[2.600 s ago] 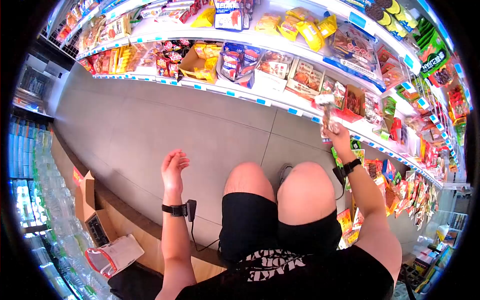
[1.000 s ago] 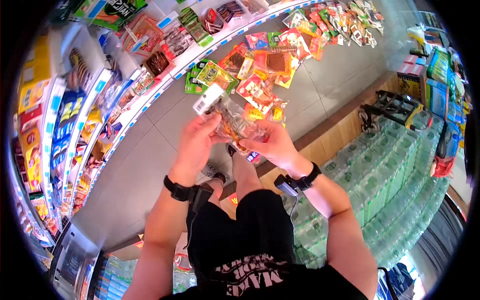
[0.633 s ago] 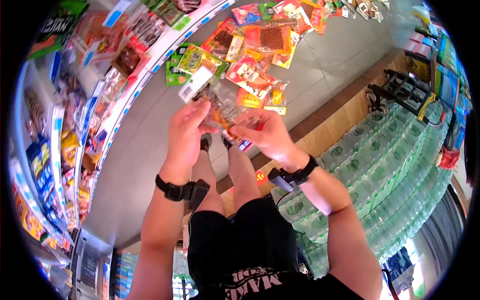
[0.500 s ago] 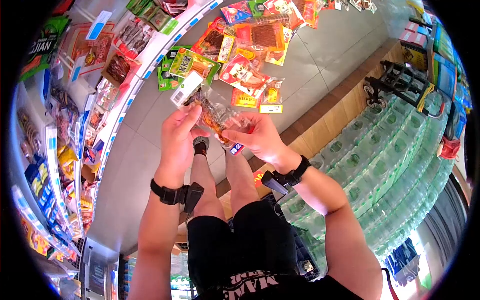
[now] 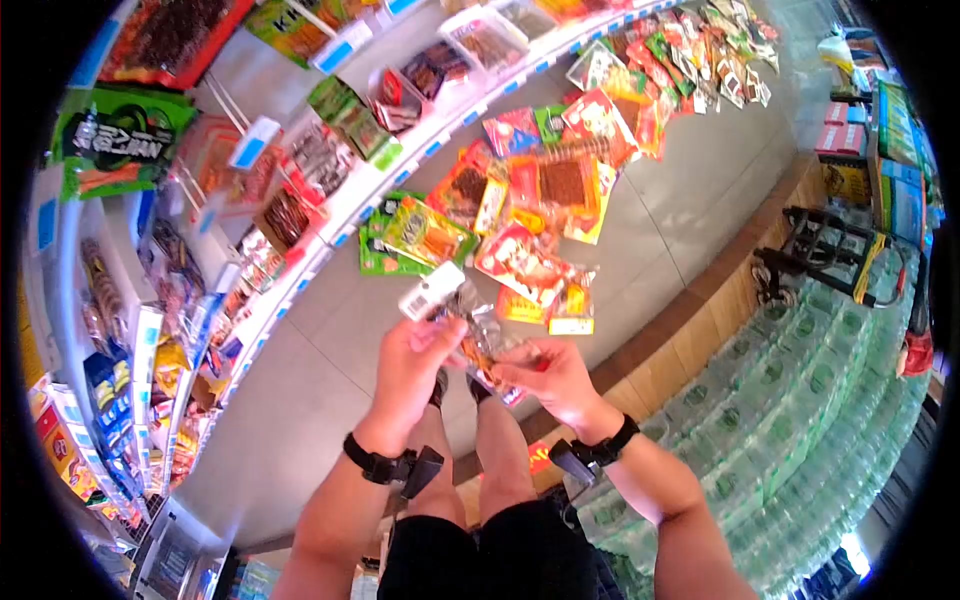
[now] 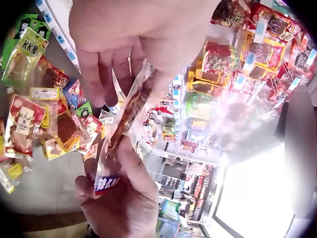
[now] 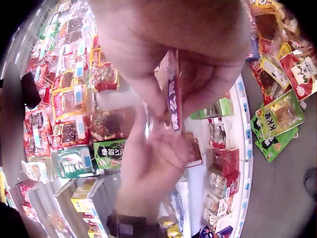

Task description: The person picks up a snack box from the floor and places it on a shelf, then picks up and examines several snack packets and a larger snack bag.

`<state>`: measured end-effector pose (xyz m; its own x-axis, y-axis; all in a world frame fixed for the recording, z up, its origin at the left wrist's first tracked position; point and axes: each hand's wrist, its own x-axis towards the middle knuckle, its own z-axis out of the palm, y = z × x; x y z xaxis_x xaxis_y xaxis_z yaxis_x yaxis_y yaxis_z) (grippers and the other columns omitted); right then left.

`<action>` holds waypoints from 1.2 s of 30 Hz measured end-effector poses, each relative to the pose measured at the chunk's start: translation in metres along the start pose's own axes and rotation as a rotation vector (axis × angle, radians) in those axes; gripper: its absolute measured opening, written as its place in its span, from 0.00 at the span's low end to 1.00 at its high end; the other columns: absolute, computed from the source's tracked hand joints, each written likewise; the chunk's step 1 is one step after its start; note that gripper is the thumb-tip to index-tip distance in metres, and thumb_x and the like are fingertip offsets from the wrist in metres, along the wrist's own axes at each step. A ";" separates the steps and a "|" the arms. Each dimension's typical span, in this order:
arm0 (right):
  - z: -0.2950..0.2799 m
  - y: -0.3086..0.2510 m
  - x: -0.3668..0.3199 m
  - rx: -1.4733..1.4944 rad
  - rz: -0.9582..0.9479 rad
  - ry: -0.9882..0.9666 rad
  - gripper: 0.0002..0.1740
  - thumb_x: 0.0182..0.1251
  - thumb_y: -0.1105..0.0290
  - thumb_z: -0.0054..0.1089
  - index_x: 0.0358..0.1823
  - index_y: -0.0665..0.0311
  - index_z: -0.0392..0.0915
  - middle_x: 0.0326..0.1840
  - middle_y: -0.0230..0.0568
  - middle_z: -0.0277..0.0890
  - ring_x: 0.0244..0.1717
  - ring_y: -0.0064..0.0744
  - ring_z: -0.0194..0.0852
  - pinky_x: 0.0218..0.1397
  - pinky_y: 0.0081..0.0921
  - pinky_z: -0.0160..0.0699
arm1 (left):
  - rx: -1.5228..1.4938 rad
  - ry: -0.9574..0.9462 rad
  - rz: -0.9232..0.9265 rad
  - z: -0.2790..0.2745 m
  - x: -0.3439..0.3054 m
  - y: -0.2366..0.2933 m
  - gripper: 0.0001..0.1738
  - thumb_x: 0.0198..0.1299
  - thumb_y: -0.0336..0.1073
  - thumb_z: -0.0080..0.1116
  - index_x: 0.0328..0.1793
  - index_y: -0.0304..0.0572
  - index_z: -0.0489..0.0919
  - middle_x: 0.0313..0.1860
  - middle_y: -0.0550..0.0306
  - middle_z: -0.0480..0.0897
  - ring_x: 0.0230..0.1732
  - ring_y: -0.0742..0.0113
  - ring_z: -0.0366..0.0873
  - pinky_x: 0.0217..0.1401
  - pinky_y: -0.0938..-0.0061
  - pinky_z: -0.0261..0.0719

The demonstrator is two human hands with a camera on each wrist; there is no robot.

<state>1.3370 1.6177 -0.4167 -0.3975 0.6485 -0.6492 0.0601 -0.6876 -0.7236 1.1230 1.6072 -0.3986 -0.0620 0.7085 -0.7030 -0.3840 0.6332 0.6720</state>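
A clear snack packet [image 5: 484, 338] with brown, meat-like pieces inside is held in front of the body, between both hands. Its white top [image 5: 432, 292] bears a barcode and points up and to the left. My left hand [image 5: 408, 372] pinches the packet near that top, thumb over the front. Near the lower end, my right hand [image 5: 562, 384] grips it with thumb and fingers. Seen from the left wrist, the packet [image 6: 124, 119] stands nearly edge-on, a blue-and-white printed strip [image 6: 106, 184] at its bottom end. The fingers partly hide the packet.
Many snack packets lie on the grey floor ahead, among them a green one [image 5: 428, 232] and a red-and-white one [image 5: 522, 262]. Stocked shelves [image 5: 330, 240] curve along the left. Wrapped water bottles [image 5: 760, 430] and a black folding trolley [image 5: 815, 255] stand at right.
Earlier the right hand alone held the packet by the shelf while the left hung free. Since then both hands have come together on it, and the head view has turned toward the floor packets.
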 end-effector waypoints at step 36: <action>0.042 -0.087 0.097 0.043 0.059 -0.071 0.07 0.77 0.71 0.60 0.45 0.69 0.82 0.38 0.33 0.84 0.38 0.20 0.80 0.44 0.23 0.81 | -0.096 -0.118 -0.128 -0.017 0.079 0.084 0.16 0.75 0.41 0.57 0.59 0.38 0.82 0.46 0.64 0.84 0.44 0.80 0.76 0.49 0.80 0.73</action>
<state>1.2544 1.7264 -0.4070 -0.4584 0.5824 -0.6713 0.0468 -0.7385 -0.6726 1.0698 1.7108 -0.4013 0.0990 0.6593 -0.7454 -0.4685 0.6917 0.5496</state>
